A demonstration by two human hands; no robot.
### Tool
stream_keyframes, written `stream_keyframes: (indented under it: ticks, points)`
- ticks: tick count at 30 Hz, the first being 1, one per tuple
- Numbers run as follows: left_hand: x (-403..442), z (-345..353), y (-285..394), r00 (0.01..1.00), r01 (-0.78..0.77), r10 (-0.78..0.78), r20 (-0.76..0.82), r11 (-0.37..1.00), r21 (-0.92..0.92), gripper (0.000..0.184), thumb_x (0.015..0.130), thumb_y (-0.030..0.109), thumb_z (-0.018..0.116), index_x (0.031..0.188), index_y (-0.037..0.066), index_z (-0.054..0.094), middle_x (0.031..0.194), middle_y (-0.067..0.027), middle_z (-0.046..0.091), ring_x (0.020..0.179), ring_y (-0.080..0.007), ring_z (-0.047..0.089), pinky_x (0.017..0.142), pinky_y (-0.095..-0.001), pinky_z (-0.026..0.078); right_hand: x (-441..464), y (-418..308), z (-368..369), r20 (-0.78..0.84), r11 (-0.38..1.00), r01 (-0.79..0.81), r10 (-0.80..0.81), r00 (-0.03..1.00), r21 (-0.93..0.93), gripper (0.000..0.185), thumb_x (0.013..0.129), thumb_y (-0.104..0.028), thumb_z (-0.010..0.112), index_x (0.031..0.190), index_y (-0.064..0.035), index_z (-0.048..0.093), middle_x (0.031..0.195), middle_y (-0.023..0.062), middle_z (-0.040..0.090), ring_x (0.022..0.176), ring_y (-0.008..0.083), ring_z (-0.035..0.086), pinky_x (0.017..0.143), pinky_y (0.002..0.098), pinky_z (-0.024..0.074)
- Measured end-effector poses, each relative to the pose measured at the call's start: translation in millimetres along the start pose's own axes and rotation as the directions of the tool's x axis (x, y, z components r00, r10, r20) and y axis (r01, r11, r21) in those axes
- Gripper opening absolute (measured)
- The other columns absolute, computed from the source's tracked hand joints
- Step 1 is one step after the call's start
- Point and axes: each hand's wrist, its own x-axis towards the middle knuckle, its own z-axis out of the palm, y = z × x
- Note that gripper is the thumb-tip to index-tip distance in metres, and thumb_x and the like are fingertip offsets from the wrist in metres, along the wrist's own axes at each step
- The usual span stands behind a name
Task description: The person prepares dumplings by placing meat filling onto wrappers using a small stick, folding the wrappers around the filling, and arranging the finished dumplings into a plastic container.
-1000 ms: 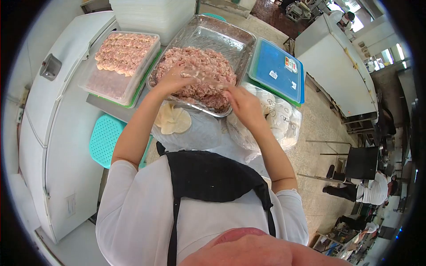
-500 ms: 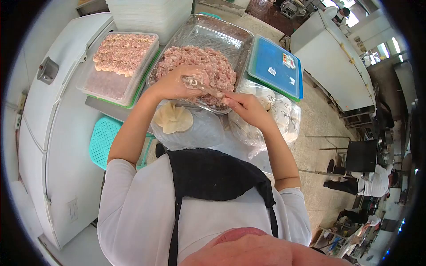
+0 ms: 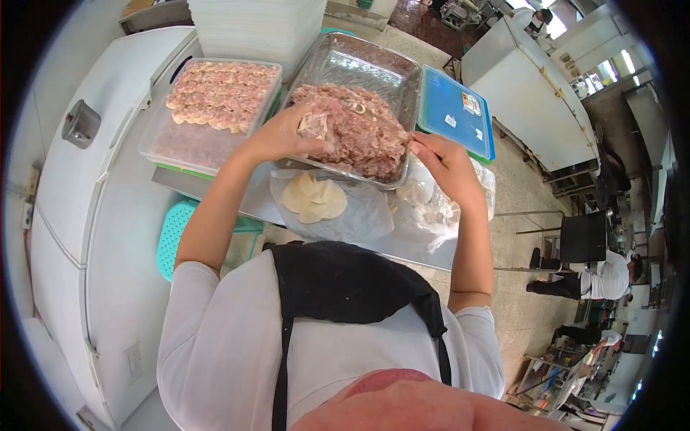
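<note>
My left hand [image 3: 287, 136] is cupped at the near left of the metal tray [image 3: 338, 50], fingers curled round a dumpling wrapper with meat filling [image 3: 313, 126]. A large mound of minced meat [image 3: 352, 133] fills the near part of that tray. At the tray's right edge, my right hand [image 3: 442, 158] pinches the handle of a slim spatula smeared with meat; its far part lies over the mound and is hard to make out. Round pale dumpling wrappers [image 3: 313, 197] lie fanned out on a plastic bag just below the tray.
On the left, a clear plastic container [image 3: 180, 144] holds rows of filled dumplings. A blue lid [image 3: 453, 108] lies right of the tray, with bagged wrappers [image 3: 424, 205] below it. A turquoise stool [image 3: 172, 233] stands at lower left. Other people [image 3: 607, 276] are farther off.
My left hand has drawn left with the filled wrapper. The spatula has moved from the wrapper to the meat mound, and my right hand has shifted right. The whole view has shifted slightly.
</note>
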Motion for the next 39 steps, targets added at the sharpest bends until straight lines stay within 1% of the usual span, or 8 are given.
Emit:
stream_keyframes:
  ticks: [14,16,22,29,32,34,37,39]
  points:
    - [-16.4,-81.9,-39.8,0.989,0.139,-0.120,0.085,0.953,-0.270,0.060,0.082,0.041,0.070,0.122,-0.001,0.054,0.100,-0.0093,0.065,0.080,-0.0160,0.060,0.072,-0.0296,0.049,31.0,-69.3,85.2,-0.181,0.985,0.094,-0.119,0.976,-0.142,0.028,0.095,-0.022,0.055,0.110,0.0018,0.062,0.086,0.0155,0.065,0.079,0.0253,0.064,0.071,0.0336,0.0477]
    - [1.8,-70.2,-68.3,0.942,0.272,0.137,0.308,0.226,-0.935,0.066,0.088,0.041,0.064,0.133,-0.003,0.043,0.091,-0.0064,0.061,0.066,-0.0102,0.052,0.060,-0.0246,0.045,25.9,-67.5,93.7,-0.172,0.998,0.022,-0.032,0.985,-0.062,0.030,0.097,-0.021,0.053,0.113,0.0021,0.061,0.080,0.0114,0.063,0.074,0.0197,0.061,0.067,0.0313,0.0466]
    - [25.9,-36.1,-64.1,0.956,0.280,-0.040,0.291,-0.180,-0.943,0.049,0.096,0.035,0.053,0.129,-0.001,0.045,0.082,-0.0029,0.054,0.062,-0.0081,0.045,0.055,-0.0221,0.043,5.1,-53.6,107.7,-0.033,0.877,-0.302,0.338,0.941,0.374,0.035,0.098,-0.019,0.049,0.126,0.0024,0.053,0.071,-0.0018,0.048,0.063,0.0060,0.042,0.058,0.0220,0.0391]
    - [37.9,-20.3,-16.1,0.895,0.303,-0.300,0.329,-0.130,-0.944,0.055,0.094,0.032,0.057,0.136,0.000,0.040,0.091,-0.0083,0.060,0.064,-0.0108,0.055,0.056,-0.0227,0.048,5.5,-24.3,112.6,-0.327,0.927,-0.236,0.135,0.935,-0.293,0.024,0.092,-0.018,0.053,0.110,-0.0037,0.061,0.093,0.0190,0.064,0.087,0.0387,0.062,0.077,0.0457,0.0486]
    - [49.2,-15.1,-63.0,0.870,0.389,0.266,0.414,0.144,-0.910,0.054,0.092,0.029,0.061,0.137,0.004,0.042,0.126,-0.0142,0.058,0.098,-0.0174,0.063,0.072,-0.0272,0.054,-7.8,17.4,89.8,-0.140,0.793,-0.411,0.392,0.909,-0.450,0.025,0.091,-0.018,0.054,0.111,-0.0057,0.062,0.091,0.0176,0.064,0.085,0.0393,0.061,0.075,0.0462,0.0485]
    - [32.5,-26.2,-35.7,0.947,0.158,0.040,0.320,0.806,-0.570,0.069,0.084,0.033,0.070,0.139,0.005,0.039,0.124,-0.0128,0.059,0.099,-0.0190,0.063,0.073,-0.0277,0.052,-13.4,15.6,73.0,-0.199,0.802,-0.452,0.406,0.892,-0.391,0.024,0.092,-0.018,0.055,0.108,-0.0042,0.066,0.098,0.0181,0.067,0.090,0.0318,0.065,0.078,0.0369,0.0497]
    - [31.5,-23.0,-29.2,0.843,-0.534,0.525,-0.116,0.843,-0.064,0.071,0.076,0.033,0.078,0.133,0.005,0.048,0.115,-0.0106,0.063,0.089,-0.0195,0.063,0.077,-0.0311,0.051,-15.3,-13.4,47.1,-0.147,0.936,-0.315,0.338,0.930,0.157,0.029,0.092,-0.026,0.059,0.104,-0.0021,0.068,0.100,0.0184,0.067,0.089,0.0259,0.065,0.079,0.0343,0.0492]
    - [25.0,-29.7,-20.8,0.921,-0.366,0.385,0.062,0.908,-0.205,0.071,0.072,0.032,0.081,0.130,0.005,0.051,0.117,-0.0102,0.063,0.099,-0.0211,0.060,0.088,-0.0343,0.046,-7.4,-52.2,42.1,-0.066,0.965,-0.224,0.234,0.970,0.132,0.028,0.092,-0.026,0.059,0.104,-0.0020,0.068,0.101,0.0181,0.067,0.089,0.0271,0.066,0.079,0.0339,0.0493]
